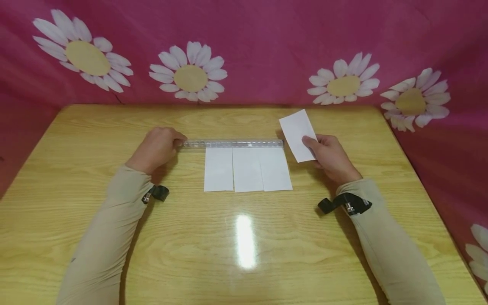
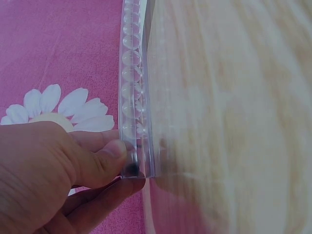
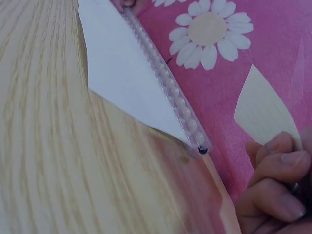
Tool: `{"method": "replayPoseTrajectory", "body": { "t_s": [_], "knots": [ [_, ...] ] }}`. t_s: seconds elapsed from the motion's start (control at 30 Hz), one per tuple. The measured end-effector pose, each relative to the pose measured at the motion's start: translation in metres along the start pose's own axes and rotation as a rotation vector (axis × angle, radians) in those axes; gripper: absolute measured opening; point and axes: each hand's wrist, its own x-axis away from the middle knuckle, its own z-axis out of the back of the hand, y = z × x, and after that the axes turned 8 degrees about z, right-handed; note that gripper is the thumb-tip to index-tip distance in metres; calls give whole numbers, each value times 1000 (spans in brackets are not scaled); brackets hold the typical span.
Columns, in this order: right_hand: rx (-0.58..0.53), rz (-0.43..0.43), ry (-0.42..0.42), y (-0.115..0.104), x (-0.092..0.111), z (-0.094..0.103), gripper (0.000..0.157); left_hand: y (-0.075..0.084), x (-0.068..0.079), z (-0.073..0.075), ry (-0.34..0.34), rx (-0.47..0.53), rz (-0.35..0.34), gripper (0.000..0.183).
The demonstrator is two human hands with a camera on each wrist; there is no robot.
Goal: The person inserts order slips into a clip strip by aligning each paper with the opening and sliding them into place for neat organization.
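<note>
My left hand (image 1: 158,147) pinches the left end of a clear plastic strip (image 1: 234,144), thumb on top and fingers at its end. The left wrist view shows a row of round shapes along the strip (image 2: 130,90). Three white paper cards lie side by side against its near edge: a left card (image 1: 218,171), a middle card (image 1: 246,171) and a right card (image 1: 277,170). To the right of the strip, my right hand (image 1: 332,157) holds a white card (image 1: 296,133), tilted, thumb across its face. In the right wrist view that card (image 3: 265,109) bends slightly.
All this is on a light wood-grain table (image 1: 183,245). A pink cloth (image 1: 263,51) with large white daisies hangs behind and to the right. Black straps (image 1: 156,193) sit on both sleeved wrists. A bright light reflection (image 1: 245,241) shows on the tabletop.
</note>
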Motion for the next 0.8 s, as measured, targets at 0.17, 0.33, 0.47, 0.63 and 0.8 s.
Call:
{"method": "replayPoseTrajectory", "body": {
  "t_s": [0.17,0.33,0.47,0.63,0.8],
  "knots": [
    [26,1,-8,-6,2,-4,54,2,-1,2,8,7,-3,36],
    [-13,6,-32,-6,1,-13,50,1,0,2,10,3,-28,35],
    [-10,11,-48,-7,1,-22,47,0,1,0,22,-1,-50,35],
    [-11,19,-69,-10,2,-34,45,-1,2,-1,14,10,-31,34],
    [-43,35,-83,-15,3,-44,45,0,2,0,14,16,-26,35]
  ]
}}
